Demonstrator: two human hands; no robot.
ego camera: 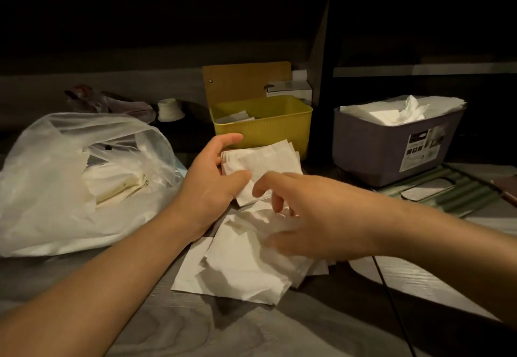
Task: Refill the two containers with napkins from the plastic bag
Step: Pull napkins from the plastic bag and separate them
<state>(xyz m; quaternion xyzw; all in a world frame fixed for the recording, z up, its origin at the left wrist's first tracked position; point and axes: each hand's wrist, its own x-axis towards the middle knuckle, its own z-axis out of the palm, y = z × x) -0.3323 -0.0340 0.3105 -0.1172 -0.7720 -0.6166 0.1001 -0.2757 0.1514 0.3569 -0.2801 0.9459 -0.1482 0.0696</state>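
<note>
Loose napkins [240, 267]: spread flat on the tabletop [173, 328], nearest the person. Right hand [302, 222]: held over this pile, fingers relaxed and apart, nothing gripped. Left hand [212, 180]: a small napkin stack [265, 163] is pinched between thumb and fingers, just above the pile. Yellow container [263, 124]: directly beyond the held stack, nearly empty, long side across the view; the left hand is judged nearer. Plastic bag [70, 183]: left, napkins inside. Grey container [391, 144]: far right, already heaped.
</note>
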